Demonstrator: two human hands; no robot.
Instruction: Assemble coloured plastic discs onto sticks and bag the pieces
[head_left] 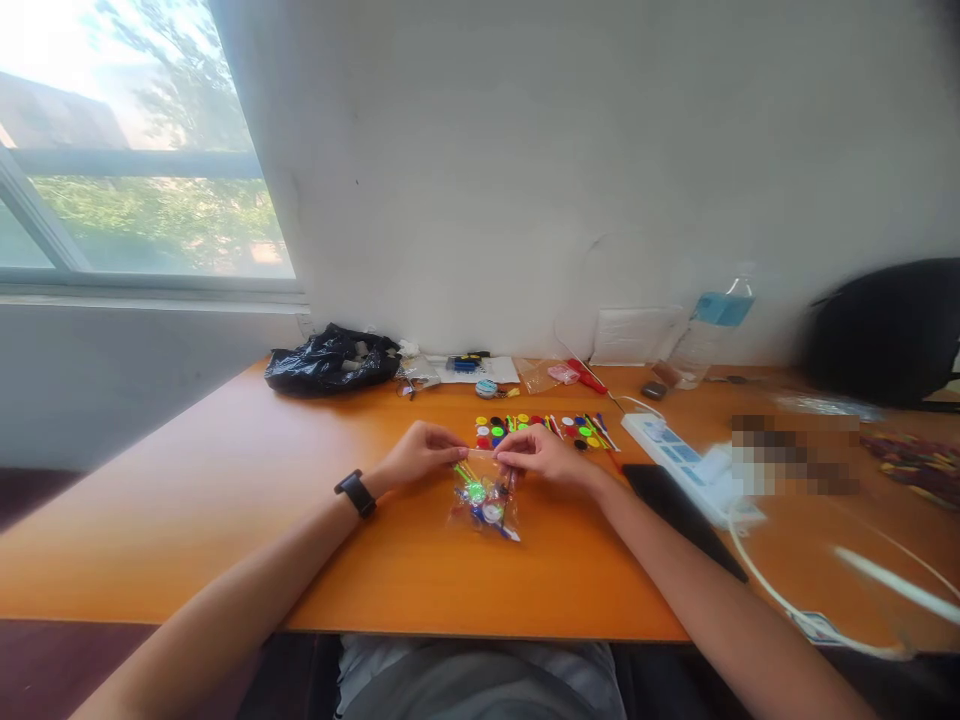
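A small clear plastic bag (484,500) lies on the orange table (225,500), filled with coloured discs and sticks. My left hand (418,452), with a black watch on the wrist, pinches the bag's top edge on the left. At the right end of that same edge, my right hand (541,455) pinches too. Just beyond the hands lies a row of loose coloured discs and sticks (544,428).
A black plastic bag (330,358), small packets and tools line the wall. A water bottle (709,330) and white power strip (671,450) sit at right, with a black phone (675,500), white cable (787,600) and dark bag (889,330).
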